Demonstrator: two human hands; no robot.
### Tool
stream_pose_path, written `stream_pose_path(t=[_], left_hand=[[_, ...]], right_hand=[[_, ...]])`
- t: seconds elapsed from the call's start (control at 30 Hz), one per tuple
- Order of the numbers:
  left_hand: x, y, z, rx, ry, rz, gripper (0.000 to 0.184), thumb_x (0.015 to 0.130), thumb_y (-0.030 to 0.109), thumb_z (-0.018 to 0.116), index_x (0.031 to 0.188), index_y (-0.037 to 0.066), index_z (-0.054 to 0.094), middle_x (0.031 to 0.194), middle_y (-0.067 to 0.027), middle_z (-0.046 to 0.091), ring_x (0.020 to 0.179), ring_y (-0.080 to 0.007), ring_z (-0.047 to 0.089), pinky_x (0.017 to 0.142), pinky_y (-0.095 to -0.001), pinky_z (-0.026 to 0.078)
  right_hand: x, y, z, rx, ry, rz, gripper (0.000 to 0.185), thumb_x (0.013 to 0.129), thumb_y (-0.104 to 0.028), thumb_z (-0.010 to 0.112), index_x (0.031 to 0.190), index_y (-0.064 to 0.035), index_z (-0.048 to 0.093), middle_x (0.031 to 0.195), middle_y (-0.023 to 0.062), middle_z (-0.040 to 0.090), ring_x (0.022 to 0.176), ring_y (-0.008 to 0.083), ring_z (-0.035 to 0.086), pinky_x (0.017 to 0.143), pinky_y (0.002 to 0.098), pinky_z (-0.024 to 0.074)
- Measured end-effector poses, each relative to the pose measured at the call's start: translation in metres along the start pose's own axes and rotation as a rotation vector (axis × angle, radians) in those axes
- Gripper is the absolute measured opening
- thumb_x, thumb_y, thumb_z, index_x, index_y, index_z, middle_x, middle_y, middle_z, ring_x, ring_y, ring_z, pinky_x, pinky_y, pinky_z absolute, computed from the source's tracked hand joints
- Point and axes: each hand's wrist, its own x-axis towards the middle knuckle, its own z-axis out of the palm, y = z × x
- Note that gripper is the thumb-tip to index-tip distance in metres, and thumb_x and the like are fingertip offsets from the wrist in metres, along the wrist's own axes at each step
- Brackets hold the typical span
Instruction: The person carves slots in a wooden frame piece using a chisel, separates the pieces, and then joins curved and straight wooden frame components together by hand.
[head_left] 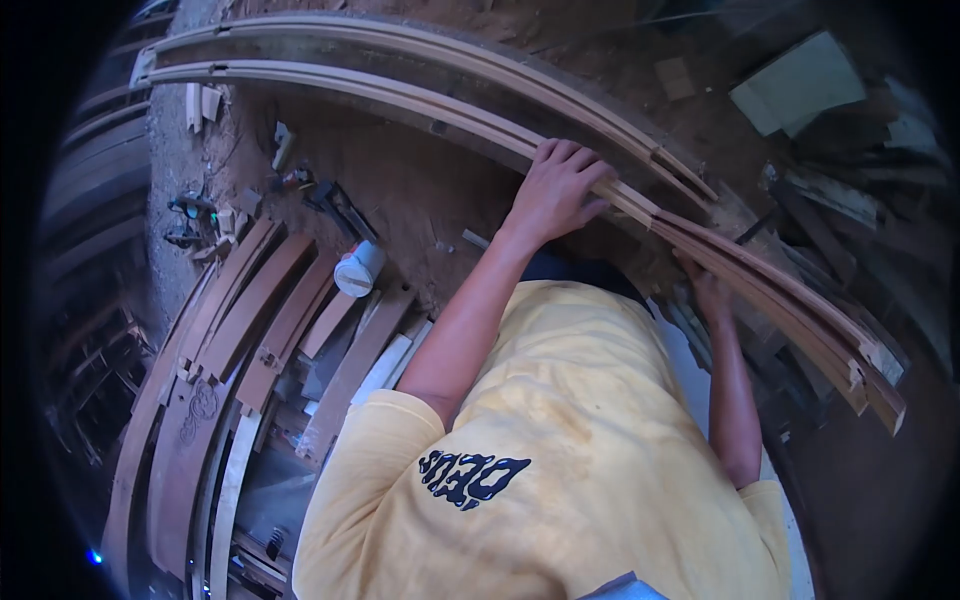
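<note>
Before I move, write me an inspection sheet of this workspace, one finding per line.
Surface: brown ground, with scraps scattered about.
Job's things: wooden lower curved strip, held; upper curved strip runs alongside, both meeting the same end area at far left.
Clutter: curved boards lie at left, with a pale container by them.
Left hand: fingers wrapped over the lower curved strip.
Right hand: at the underside of the strip's darker right stretch; grip partly hidden.
Cables: nothing seen for certain.
Surroundings: pale panel and wood offcuts at right; picture edges too dark to judge.
</note>
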Motion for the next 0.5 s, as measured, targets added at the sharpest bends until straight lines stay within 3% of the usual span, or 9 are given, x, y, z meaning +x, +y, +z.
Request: stream_pose_path(t=[0.1,0.27,0.37,0.5], left_hand=[[0.002,0.000,-0.002,0.073,-0.028,0.032,0.042,0.079,0.026,0.080,0.117,0.016,0.067,0.117,-0.0069,0.064,0.122,-0.0310,0.054,0.111,-0.0484,0.036],[0.004,0.003,-0.002,0.129,-0.046,0.060,0.041,0.077,0.024,0.081,0.114,0.016,0.065,0.116,-0.0081,0.064,0.122,-0.0314,0.054,0.113,-0.0499,0.034],[0.006,0.006,-0.003,0.155,-0.056,0.066,0.041,0.077,0.025,0.081,0.114,0.016,0.064,0.115,-0.0085,0.064,0.121,-0.0323,0.054,0.111,-0.0513,0.035],[0.007,0.009,-0.007,0.220,-0.083,0.078,0.042,0.077,0.026,0.081,0.113,0.016,0.063,0.115,-0.0088,0.063,0.120,-0.0332,0.054,0.110,-0.0519,0.037]], right_hand=[[0.003,-0.021,0.001,-0.303,-0.003,-0.052,0.031,0.098,-0.021,0.073,0.119,0.0002,0.066,0.113,0.0125,0.073,0.105,0.0190,0.068,0.095,0.0326,0.0517],[0.001,0.008,0.008,-0.079,0.103,0.026,0.052,0.080,-0.025,0.089,0.119,0.0007,0.065,0.108,0.0154,0.072,0.100,0.0281,0.067,0.090,0.0369,0.0528],[-0.013,-0.005,0.000,-0.143,0.227,-0.161,0.055,0.077,-0.024,0.090,0.120,-0.0006,0.064,0.106,0.0167,0.071,0.100,0.0282,0.067,0.087,0.0395,0.0528],[-0.011,0.008,-0.001,0.024,0.230,-0.191,0.060,0.077,-0.022,0.091,0.125,-0.0021,0.060,0.113,0.0187,0.069,0.102,0.0283,0.067,0.088,0.0424,0.0523]])
